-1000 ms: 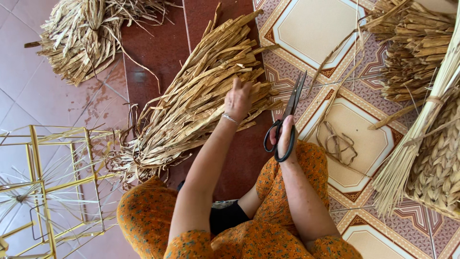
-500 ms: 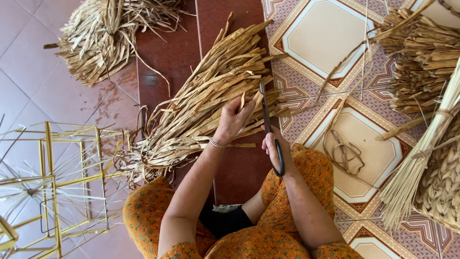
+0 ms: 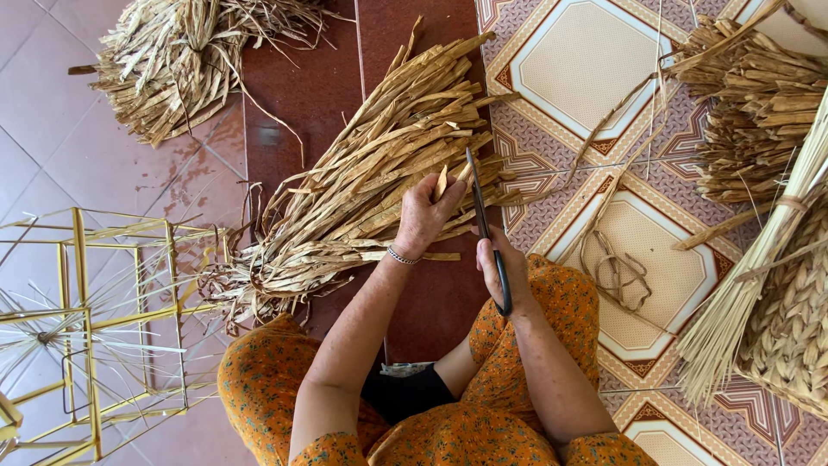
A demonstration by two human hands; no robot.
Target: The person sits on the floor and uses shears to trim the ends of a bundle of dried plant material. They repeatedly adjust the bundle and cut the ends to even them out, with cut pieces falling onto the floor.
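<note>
Dried leaf strip point(image 3: 442, 183) pinched in left hand point(image 3: 423, 216), scissors point(image 3: 487, 229) gripped in right hand point(image 3: 503, 269), over red/patterned tile floor point(image 3: 302, 95).

Bright, even daylight fills the scene, strongest at the right, where the pale patterned floor tiles point(image 3: 595, 60) look slightly washed out. The darker red tiles point(image 3: 302, 103) at the centre carry a soft sheen with faint reflections. Shadows are soft and short: a dim one lies under the bundle of dried leaves point(image 3: 362, 190), another beneath the forearms. Focus is sharp across most of the frame, with leaf fibres crisp. The yellow wire frame point(image 3: 112, 319) at the left edge appears stretched and slightly smeared by wide-angle distortion.
</note>
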